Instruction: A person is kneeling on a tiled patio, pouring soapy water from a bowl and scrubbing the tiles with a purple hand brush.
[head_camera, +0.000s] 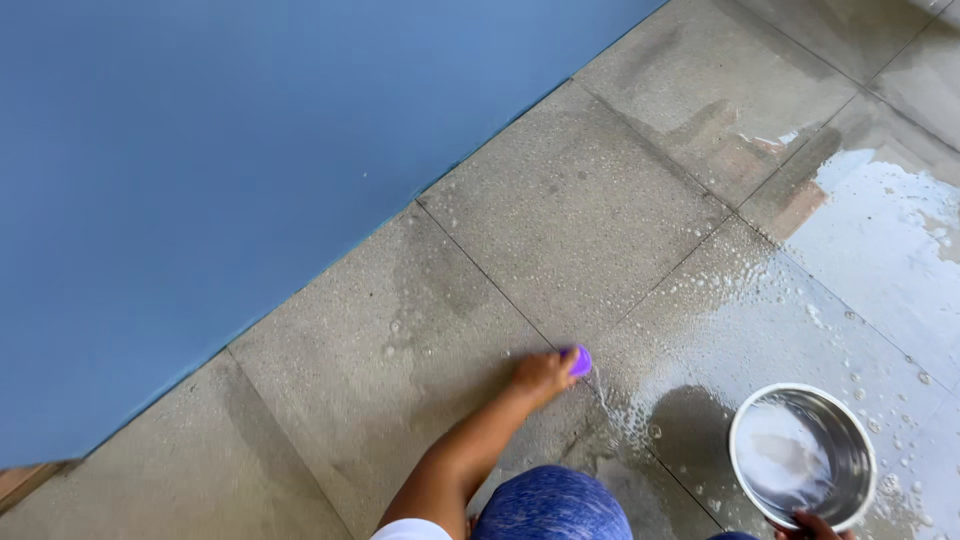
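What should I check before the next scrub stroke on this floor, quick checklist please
1. Left hand grips the purple scrubber: ok.
2. Scrubber down on the tile floor: ok.
3. Soapy water spread on the tiles ahead: ok.
4. Steel bowl upright, right hand at its rim: ok.
5. Enough liquid left in the bowl: cannot tell.
6. Blue wall free of splashes: ok.

Purple scrubber (580, 360) at centre; silver steel bowl (803, 456) at 4 o'clock; grey speckled floor tiles (560, 200); plain blue wall (200, 170) at 10 o'clock; mottled blue leggings (550, 508).
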